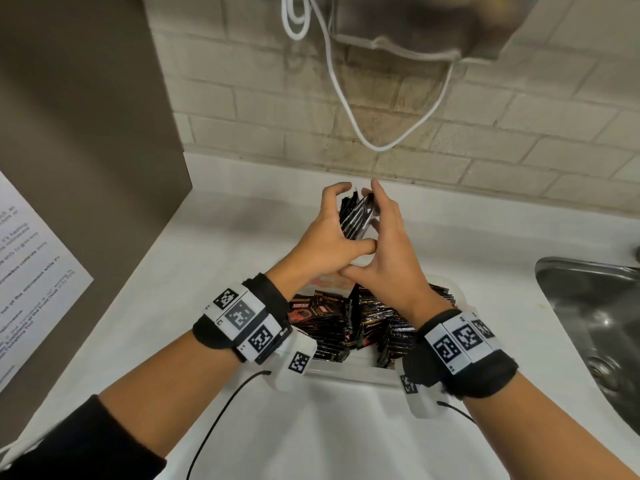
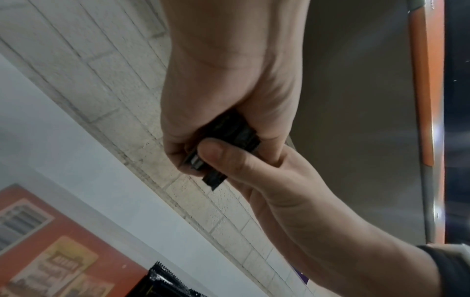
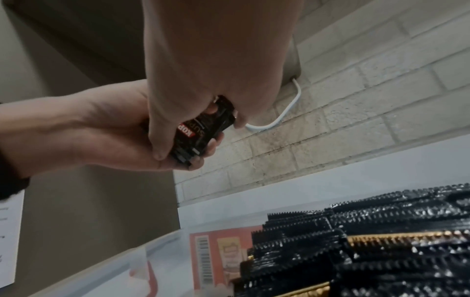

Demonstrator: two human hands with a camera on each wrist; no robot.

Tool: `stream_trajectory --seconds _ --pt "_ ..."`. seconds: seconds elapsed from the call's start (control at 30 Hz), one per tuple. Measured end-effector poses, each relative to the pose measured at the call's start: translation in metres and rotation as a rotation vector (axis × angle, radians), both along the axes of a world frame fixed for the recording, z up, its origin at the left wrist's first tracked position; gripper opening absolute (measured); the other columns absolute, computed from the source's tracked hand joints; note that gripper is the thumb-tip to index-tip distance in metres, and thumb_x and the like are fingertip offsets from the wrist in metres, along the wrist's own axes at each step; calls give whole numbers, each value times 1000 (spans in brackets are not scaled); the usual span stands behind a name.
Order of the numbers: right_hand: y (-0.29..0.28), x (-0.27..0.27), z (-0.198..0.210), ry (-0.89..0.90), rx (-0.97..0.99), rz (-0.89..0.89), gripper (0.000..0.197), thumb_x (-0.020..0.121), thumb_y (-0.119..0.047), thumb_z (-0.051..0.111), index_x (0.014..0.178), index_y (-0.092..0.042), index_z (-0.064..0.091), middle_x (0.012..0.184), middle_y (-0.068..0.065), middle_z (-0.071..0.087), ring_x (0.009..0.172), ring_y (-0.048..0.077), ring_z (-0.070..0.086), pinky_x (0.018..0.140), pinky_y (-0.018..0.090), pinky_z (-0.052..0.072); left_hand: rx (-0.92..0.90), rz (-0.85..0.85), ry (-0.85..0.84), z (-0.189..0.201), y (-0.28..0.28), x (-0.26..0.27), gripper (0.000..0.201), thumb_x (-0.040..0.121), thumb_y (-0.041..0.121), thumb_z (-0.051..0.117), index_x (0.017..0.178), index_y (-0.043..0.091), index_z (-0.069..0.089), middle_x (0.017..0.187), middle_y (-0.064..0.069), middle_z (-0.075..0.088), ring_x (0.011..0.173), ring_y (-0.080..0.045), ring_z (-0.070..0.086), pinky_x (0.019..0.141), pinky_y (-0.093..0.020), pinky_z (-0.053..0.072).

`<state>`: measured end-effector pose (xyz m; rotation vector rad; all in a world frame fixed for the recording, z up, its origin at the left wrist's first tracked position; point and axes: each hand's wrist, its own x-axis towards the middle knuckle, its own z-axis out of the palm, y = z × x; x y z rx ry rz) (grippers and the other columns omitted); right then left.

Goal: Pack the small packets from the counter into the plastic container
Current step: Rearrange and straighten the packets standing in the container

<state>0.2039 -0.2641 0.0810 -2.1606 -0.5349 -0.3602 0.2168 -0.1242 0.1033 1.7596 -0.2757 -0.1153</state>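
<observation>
The white counter (image 1: pixel 145 306) holds a plastic container (image 1: pixel 349 370) near the person, full of black packets (image 1: pixel 374 323). Just past it, above the counter, the left hand (image 1: pixel 322 237) and right hand (image 1: pixel 388 244) both curl around a small stack of packets (image 1: pixel 356 216).

Black packets (image 1: pixel 356 216) above part-filled container (image 1: pixel 349 370)

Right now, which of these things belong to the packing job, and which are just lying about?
Part of the job:
- stack of packets held by both hands, left hand, right hand
- plastic container, already holding many packets

Just there:
- sink
- white cable
- printed sheet
</observation>
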Motion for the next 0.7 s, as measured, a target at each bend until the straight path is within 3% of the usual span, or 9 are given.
stream_trajectory --seconds 0.17,0.27,0.33,0.53,0.6,0.7 --pt "-5 1 -2 -44 80 -32 95 68 -21 84 146 -19 30 137 -4 42 127 4 46 101 10 36 -93 -56 13 -1 -2 -6 70 83 27 71 136 43 30 109 10 62 87 0 66 79 -23 52" --pt "-6 1 -2 -75 139 -59 89 69 -21 84 142 -17 34 136 -3 44 128 6 48 106 17 39 -226 -96 79 2 0 -7 40 94 30 55 132 36 42 110 -4 63 87 -13 66 82 -31 53" --pt "-6 0 -2 -94 174 -77 86 71 -22 85 140 -14 36 134 -2 45 128 9 48 109 23 40 -262 -104 84 2 4 -6 28 103 23 45 131 26 49 116 -13 64 89 -18 67 81 -28 53" --pt "-5 -2 0 -69 213 -106 83 71 -19 87 138 -12 37 131 1 43 128 12 46 105 28 46 -273 -165 73 -3 9 -8 25 106 20 39 127 22 53 123 -18 62 104 -29 64 83 -24 51" --pt "-4 -3 1 -25 261 -99 81 72 -18 87 136 -12 38 131 5 41 128 14 45 101 30 50 -277 -158 93 -4 9 -8 23 107 27 36 124 20 50 120 -22 61 99 -32 62 77 -28 51" --pt "-4 -5 2 36 343 -108 73 74 -14 85 130 -13 38 129 10 42 124 16 48 99 35 52 -275 -153 130 -5 9 -10 28 105 36 36 120 15 47 102 -19 62 87 -23 58 61 -30 47"
